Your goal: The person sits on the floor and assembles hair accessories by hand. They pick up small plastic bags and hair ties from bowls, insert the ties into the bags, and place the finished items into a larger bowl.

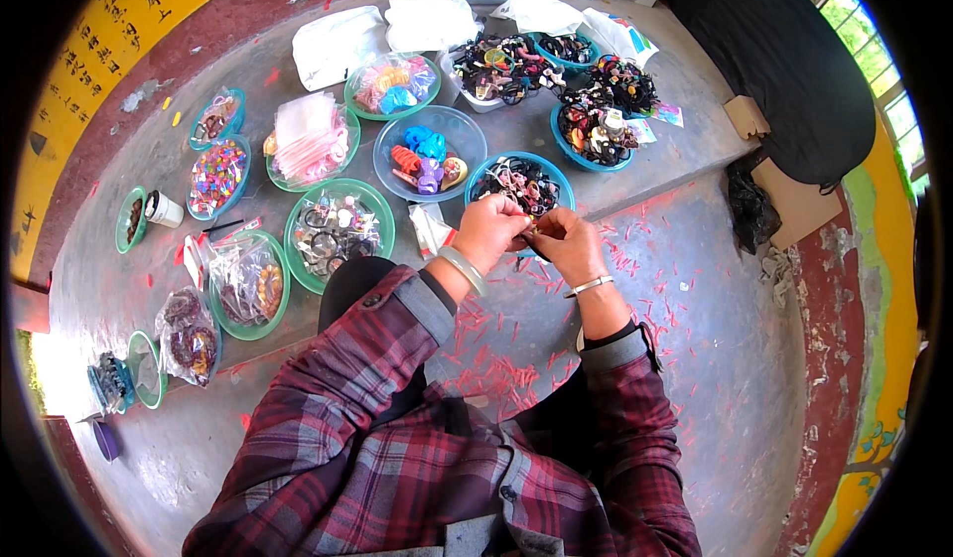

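My left hand [486,233] and my right hand [573,247] meet at the fingertips, just in front of a blue bowl [569,196] of small dark hair ties with pink and white bits. Both are closed in a pinch. A dark, thin piece with a speck of yellow shows between the fingers, too small and covered to name. A bangle circles each wrist. Left of the hands, a red and white packet [430,229] lies by a clear blue basin [389,167] with orange, blue and purple soft pieces.
Green bowls hold pink bags [306,132], bagged bands [250,294] and hair ties [336,224]. A blue tray [217,175] has colourful pieces. More dark hair ties [499,69] fill containers at the back. Red scraps [501,383] litter the floor below a step edge; cardboard [794,205] lies right.
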